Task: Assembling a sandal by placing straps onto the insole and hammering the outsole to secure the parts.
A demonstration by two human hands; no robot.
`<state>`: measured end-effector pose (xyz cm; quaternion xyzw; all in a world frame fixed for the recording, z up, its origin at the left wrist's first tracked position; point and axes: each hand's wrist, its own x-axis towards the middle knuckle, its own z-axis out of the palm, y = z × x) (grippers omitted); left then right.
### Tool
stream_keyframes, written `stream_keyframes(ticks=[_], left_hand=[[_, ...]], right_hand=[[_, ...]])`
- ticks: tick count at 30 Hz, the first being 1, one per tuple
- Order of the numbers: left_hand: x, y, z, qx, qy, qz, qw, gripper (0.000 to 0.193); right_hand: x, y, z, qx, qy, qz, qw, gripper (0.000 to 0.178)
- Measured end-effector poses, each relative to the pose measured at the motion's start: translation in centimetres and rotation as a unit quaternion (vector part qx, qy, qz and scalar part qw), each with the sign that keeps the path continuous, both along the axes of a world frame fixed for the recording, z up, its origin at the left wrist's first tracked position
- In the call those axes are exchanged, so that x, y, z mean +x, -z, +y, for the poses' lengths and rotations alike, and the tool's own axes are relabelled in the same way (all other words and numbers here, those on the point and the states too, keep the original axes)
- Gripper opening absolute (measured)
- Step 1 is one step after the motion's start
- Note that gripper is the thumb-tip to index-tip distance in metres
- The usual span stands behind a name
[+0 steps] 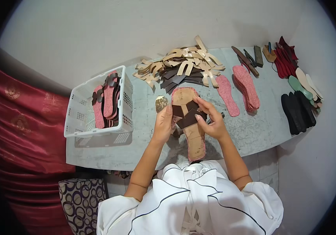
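Note:
In front of me, over the near part of the table, is a sandal sole [196, 147] with a tan face and a speckled pink edge. Dark brown strap pieces [186, 117] cross its middle. My left hand [163, 124] is closed along the left edge of the sole, with the thumb up beside the strap. From the right, my right hand [213, 120] has its fingers and thumb on the strap's right side, pressing or pinching it. What lies under the sole is mostly hidden. A small mottled container [161, 103] with a pale top stands just beyond my left hand.
A white plastic basket [126, 102] at left holds pink soles with brown straps. Beige and dark strap pieces [183, 64] are heaped at the back. Pink soles [246, 88] lie right of centre. Hand tools [246, 60], black soles [293, 113] and maroon material [285, 60] line the right side.

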<state>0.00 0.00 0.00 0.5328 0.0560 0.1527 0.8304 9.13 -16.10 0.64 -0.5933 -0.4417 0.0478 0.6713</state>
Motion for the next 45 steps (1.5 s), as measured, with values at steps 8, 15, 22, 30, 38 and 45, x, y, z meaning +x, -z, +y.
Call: stream_keyframes(ticks=[8,15,22,30,38,45], left_hand=[[0.1,-2.5,-0.8,0.152,-0.048,0.023,0.987,0.026],[0.4,-3.4,-1.9,0.167,-0.036,0.028,0.985,0.028],[1.2,-1.8,-2.3,0.164,-0.114,-0.064,0.978,0.027],[2.9,-2.3,-0.2,0.249,0.162,0.040,0.954,0.023],[6.4,-1.9,-3.3,0.182,0.259,0.080,0.945,0.036],[12.0,-0.8,-7.8,0.189,0.244,0.085,0.947,0.034]], right_hand=[[-0.1,-0.4,-0.2,-0.018,0.011,-0.025,0.999,0.049],[0.0,-0.6,-0.8,-0.063,0.005,-0.033,0.997,0.049],[0.1,-0.6,-1.0,-0.049,0.013,-0.042,0.998,0.050],[0.4,0.3,-3.0,-0.073,0.047,-0.052,0.995,0.052],[2.0,1.6,-5.8,-0.045,0.082,0.004,0.996,0.049],[5.3,1.8,-9.6,-0.019,0.101,0.085,0.991,0.048]])
